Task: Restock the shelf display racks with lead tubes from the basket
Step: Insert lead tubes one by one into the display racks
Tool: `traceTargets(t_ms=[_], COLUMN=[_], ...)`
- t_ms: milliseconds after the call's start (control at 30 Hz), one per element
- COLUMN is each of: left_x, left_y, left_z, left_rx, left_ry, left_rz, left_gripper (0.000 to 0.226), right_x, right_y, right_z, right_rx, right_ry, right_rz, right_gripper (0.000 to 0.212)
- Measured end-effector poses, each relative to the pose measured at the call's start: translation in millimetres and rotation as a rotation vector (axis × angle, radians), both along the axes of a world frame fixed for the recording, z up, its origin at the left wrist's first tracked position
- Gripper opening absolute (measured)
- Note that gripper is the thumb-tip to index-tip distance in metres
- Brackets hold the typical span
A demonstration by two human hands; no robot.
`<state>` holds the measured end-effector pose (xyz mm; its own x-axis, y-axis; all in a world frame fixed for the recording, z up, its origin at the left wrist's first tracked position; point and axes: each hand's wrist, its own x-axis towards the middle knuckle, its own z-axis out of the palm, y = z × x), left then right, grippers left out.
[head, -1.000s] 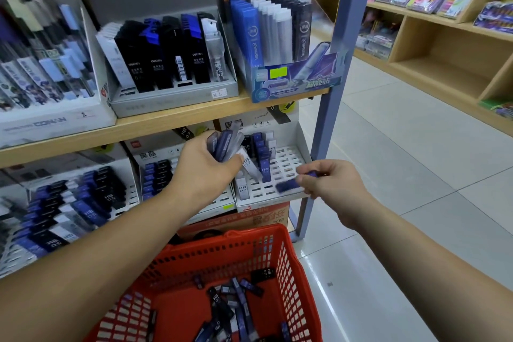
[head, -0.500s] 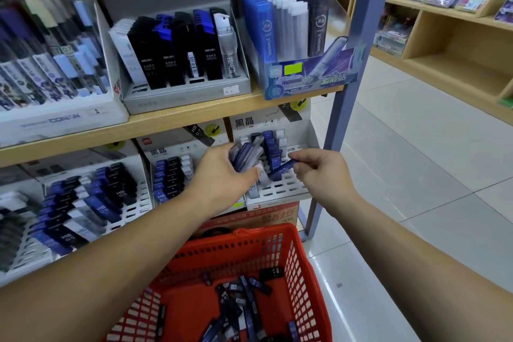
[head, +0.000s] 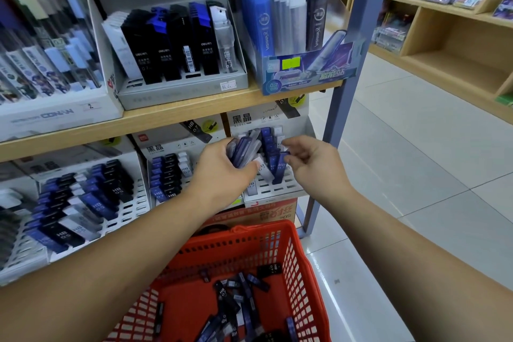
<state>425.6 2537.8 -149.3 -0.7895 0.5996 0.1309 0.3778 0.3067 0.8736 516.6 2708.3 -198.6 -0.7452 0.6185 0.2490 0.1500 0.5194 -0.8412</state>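
Note:
My left hand [head: 222,172] grips a bundle of several blue and grey lead tubes [head: 244,150] in front of the white slotted display rack [head: 277,189] on the lower shelf. My right hand [head: 316,166] is at the rack's right side. Its thumb and fingertips pinch the top of a blue lead tube [head: 279,169] that stands in a rack slot beside a column of other tubes. Below my arms the red basket [head: 305,272] holds several loose lead tubes [head: 244,294] on its bottom.
Two more white racks [head: 169,175] [head: 130,203] with HB tubes stand to the left. The wooden upper shelf [head: 166,116] carries boxed refills. A blue-grey upright post [head: 347,64] borders the rack's right. Tiled floor and wooden shelving [head: 458,36] lie to the right.
My right hand carried a blue tube from in front of the rack up to it; the tube now stands in a slot. My left hand with its bundle rose slightly nearer the rack.

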Motion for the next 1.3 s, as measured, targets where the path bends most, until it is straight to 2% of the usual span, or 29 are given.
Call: traceTargets(t_ms=[167, 267, 367, 467, 567, 667, 733, 833, 933, 1133, 1300], left_x=[2, 4, 9, 19, 25, 26, 29, 29, 27, 27, 22], left_y=[-1, 2, 8, 15, 14, -1, -13, -25, -28, -31, -34], left_z=[6, 8, 12, 16, 14, 10, 5, -2, -5, -14, -19], left_rx=[-0.002, -0.018, 0.008, 0.052, 0.115, 0.059, 0.027, -0.011, -0.031, -0.018, 0.016], left_ry=[-0.004, -0.006, -0.040, -0.101, -0.206, -0.460, -0.613, -0.741, -0.798, -0.854, -0.866], left_rz=[0.001, 0.011, -0.005, -0.024, 0.000, -0.003, -0.032, 0.006, 0.010, -0.009, 0.027], left_gripper=[0.029, 0.027, 0.022, 0.018, 0.018, 0.025, 0.029, 0.044, 0.048, 0.046, 0.048], right_x=[-1, 1, 10, 22, 31, 35, 29, 8, -13, -29, -37], right_y=[-4, -2, -5, -11, -4, 9, 13, 17, 21, 20, 24], right_z=[-2, 6, 24, 33, 32, 28, 26, 22, 14, -6, -8], right_rx=[0.014, 0.027, -0.163, -0.203, -0.275, -0.376, -0.418, -0.430, -0.368, -0.392, -0.333], right_ry=[-0.108, -0.113, -0.071, -0.093, -0.075, -0.004, 0.061, 0.094, 0.076, 0.057, 0.002], right_rz=[0.080, 0.041, 0.144, 0.259, 0.146, -0.060, -0.143, -0.185, -0.133, -0.102, -0.018], right_gripper=[0.020, 0.026, 0.032, 0.016, 0.013, 0.022, 0.015, 0.007, 0.009, 0.011, 0.022])
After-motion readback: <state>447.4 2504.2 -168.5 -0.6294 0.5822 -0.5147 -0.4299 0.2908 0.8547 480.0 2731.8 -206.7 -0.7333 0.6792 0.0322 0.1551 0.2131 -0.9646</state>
